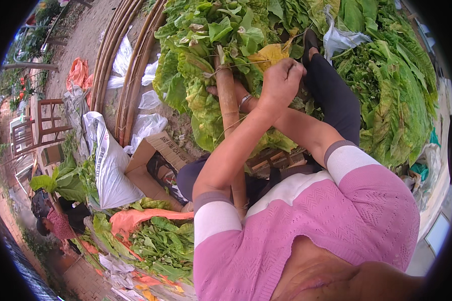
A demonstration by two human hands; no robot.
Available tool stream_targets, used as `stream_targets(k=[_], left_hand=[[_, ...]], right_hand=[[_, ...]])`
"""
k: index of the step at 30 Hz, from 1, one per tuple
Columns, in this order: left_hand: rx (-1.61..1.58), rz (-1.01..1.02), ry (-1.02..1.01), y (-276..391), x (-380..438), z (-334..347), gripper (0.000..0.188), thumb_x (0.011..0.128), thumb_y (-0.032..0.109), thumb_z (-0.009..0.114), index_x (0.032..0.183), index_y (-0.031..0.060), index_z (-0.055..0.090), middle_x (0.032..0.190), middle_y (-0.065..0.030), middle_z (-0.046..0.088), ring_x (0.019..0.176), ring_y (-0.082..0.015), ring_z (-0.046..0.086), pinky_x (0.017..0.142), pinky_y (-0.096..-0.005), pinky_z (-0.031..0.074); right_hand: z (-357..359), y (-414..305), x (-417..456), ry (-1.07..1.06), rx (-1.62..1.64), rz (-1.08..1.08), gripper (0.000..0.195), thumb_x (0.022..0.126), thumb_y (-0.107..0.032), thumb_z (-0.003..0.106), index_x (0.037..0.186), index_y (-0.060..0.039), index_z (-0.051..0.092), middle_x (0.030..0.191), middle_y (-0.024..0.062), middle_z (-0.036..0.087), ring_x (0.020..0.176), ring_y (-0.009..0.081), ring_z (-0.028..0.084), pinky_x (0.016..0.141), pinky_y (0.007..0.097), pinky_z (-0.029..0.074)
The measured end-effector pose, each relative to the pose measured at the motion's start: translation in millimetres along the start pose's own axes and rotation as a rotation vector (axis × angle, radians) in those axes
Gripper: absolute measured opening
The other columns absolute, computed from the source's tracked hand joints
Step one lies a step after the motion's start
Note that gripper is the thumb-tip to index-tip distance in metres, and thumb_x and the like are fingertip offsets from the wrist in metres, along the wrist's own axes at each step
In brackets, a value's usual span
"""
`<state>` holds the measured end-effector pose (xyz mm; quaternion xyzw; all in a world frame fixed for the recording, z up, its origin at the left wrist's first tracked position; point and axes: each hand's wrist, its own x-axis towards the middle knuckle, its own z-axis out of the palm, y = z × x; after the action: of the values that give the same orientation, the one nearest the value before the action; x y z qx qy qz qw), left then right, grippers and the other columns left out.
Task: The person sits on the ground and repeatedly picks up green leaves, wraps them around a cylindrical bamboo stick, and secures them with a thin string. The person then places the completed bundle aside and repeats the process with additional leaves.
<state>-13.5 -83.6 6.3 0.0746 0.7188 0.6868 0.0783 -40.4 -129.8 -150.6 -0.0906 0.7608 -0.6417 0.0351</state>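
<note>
A bamboo pole [226, 98] slants up from my lap, with a bunch of large green-yellow tobacco leaves [199, 101] hanging at its upper part. Thin twine [245, 64] is wound about the pole near its top and runs right towards my left hand [282, 81], which is closed in a fist around it. My forearms cross. Below the left one, my right hand [235, 92], a metal bracelet at its wrist, reaches behind the pole among the leaves. Most of its fingers are hidden, so its grip is unclear. A yellowed leaf [269, 56] lies just beyond my left fist.
A big leaf heap [391, 101] is at right, beside my outstretched leg [335, 94]. Long bamboo poles [135, 67] lie at left. Nearer are a cardboard box [154, 158], a white woven sack [109, 165] and an orange sheet [135, 218]. Another person [62, 224] sits at far left.
</note>
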Motion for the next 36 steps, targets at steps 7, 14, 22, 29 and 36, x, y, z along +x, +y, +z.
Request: stream_targets(k=[7, 14, 22, 29, 36], left_hand=[[-0.325, -0.073, 0.174, 1.3, 39.6, 4.1, 0.02, 0.088, 0.019, 0.051, 0.084, 0.0008, 0.058, 0.056, 0.0039, 0.044, 0.048, -0.0028, 0.037, 0.042, -0.018, 0.028], [0.236, 0.123, 0.367, -3.9, 47.1, 67.1, 0.02, 0.083, 0.016, 0.051, 0.079, -0.0033, 0.055, 0.067, -0.022, 0.056, 0.06, -0.034, 0.055, 0.058, -0.038, 0.044], [0.184, -0.081, 0.277, -29.9, 4.5, 66.8, 0.019, 0.087, 0.013, 0.049, 0.085, -0.0032, 0.058, 0.072, -0.0022, 0.055, 0.061, -0.0096, 0.044, 0.052, -0.0236, 0.034], [-0.38, -0.465, 0.261, -45.7, -31.0, 108.2, 0.021, 0.091, 0.024, 0.048, 0.085, 0.0039, 0.05, 0.064, -0.0008, 0.042, 0.048, -0.0077, 0.033, 0.04, -0.0223, 0.026], [-0.426, -0.631, 0.382, -56.5, -87.0, 96.8, 0.029, 0.092, 0.034, 0.043, 0.088, 0.0063, 0.048, 0.061, -0.0021, 0.039, 0.044, -0.0108, 0.031, 0.04, -0.0236, 0.027]], right_hand=[[-66.4, 15.8, -11.6, -0.185, -0.347, 0.11, 0.035, 0.077, -0.03, 0.061, 0.1, -0.0036, 0.057, 0.094, 0.0128, 0.061, 0.087, 0.0211, 0.055, 0.077, 0.0346, 0.043], [-57.0, 19.3, -7.0, -0.135, -0.054, 0.123, 0.036, 0.077, -0.03, 0.058, 0.102, -0.0047, 0.057, 0.096, 0.0125, 0.06, 0.09, 0.023, 0.056, 0.078, 0.0352, 0.043], [-155.0, 30.4, -47.8, -0.265, -0.358, 0.089, 0.036, 0.078, -0.03, 0.056, 0.105, -0.006, 0.057, 0.099, 0.0122, 0.059, 0.092, 0.0253, 0.056, 0.079, 0.0359, 0.044], [-362.6, 23.5, -73.8, 0.199, -0.52, -0.062, 0.037, 0.079, -0.03, 0.054, 0.107, -0.007, 0.056, 0.102, 0.0119, 0.058, 0.095, 0.0272, 0.056, 0.08, 0.0365, 0.045], [-603.6, 83.6, -173.7, 0.812, -1.516, 0.718, 0.048, 0.07, -0.032, 0.069, 0.104, -0.002, 0.054, 0.103, 0.013, 0.054, 0.1, 0.0262, 0.051, 0.083, 0.0396, 0.042]])
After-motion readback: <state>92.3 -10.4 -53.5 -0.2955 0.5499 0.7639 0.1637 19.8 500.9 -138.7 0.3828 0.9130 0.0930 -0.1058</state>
